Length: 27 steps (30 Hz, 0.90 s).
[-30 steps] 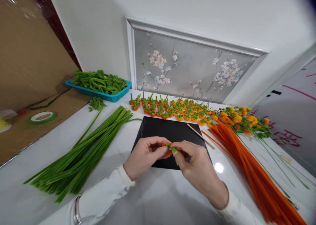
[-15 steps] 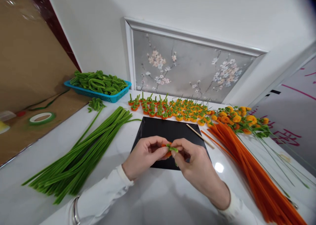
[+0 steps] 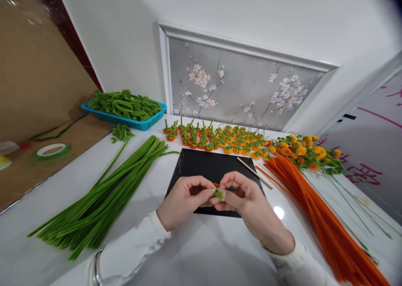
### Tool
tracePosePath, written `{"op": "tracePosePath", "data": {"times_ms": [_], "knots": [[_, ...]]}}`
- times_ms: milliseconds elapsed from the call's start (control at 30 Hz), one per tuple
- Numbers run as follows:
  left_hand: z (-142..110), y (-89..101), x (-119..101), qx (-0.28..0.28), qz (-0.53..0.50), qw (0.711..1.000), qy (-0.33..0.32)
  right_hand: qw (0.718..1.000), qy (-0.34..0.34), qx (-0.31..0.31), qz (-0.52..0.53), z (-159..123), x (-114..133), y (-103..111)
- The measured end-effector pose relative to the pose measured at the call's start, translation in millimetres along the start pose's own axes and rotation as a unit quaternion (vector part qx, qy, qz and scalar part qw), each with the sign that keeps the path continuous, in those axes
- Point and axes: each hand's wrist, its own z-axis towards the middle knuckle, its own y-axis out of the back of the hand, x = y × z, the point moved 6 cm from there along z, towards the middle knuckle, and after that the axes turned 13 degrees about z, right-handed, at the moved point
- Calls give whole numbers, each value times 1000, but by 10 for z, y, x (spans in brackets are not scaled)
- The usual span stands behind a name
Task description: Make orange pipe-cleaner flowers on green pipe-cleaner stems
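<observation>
Above a black mat [image 3: 204,164], both hands meet around a small orange and green pipe-cleaner flower [image 3: 219,194]. My left hand [image 3: 188,200] pinches it between thumb and fingertips from the left. My right hand [image 3: 246,208] presses its thumb and lower fingers on the green piece, its index finger curled above. Most of the flower's orange part is hidden behind the fingers. A thin wooden stick [image 3: 254,173] lies across the mat's right edge.
Green pipe cleaners [image 3: 109,194] lie left, orange ones [image 3: 326,219] right. Behind the mat stand rows of small flowers [image 3: 204,139]. A blue basket [image 3: 147,124] holds green loops. Finished yellow flowers [image 3: 301,151] lie back right; green tape [image 3: 52,150] sits far left.
My right hand has shifted its grip: its index finger has lifted and its thumb has moved over the green piece, which now points more downward. My left hand stays nearly in place.
</observation>
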Motion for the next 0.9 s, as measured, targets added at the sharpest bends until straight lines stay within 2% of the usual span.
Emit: {"op": "tracePosePath", "data": {"times_ms": [100,200,333,467,533,667,700,733,767,800,833,900], "knots": [[-16,-4,29,3,-29,999,29,998,30,-1,-49,-4,19,9],[-33,4,35,6,-36,998,44,978,109,3,-178,-18,87,19],[-35,24,38,4,-26,998,55,918,204,-5,-341,-78,187,-18],[-18,26,34,16,-10,998,58,851,272,8,-450,-140,241,-105],[-15,35,40,18,-16,997,70,807,311,32,-502,-171,256,-153],[-38,28,65,40,-69,990,114,658,418,129,-613,-264,263,-239],[-46,20,64,48,-79,988,121,630,437,158,-623,-283,258,-241],[-52,14,58,55,-83,987,123,614,450,181,-623,-294,257,-231],[-56,11,45,59,-79,988,119,613,454,197,-616,-293,262,-214],[-56,12,27,59,-67,990,109,630,452,199,-599,-278,279,-188],[-53,16,-1,54,-47,993,90,665,442,184,-573,-248,307,-153],[-43,37,-84,30,14,999,25,770,389,117,-492,-155,361,-47]]}}
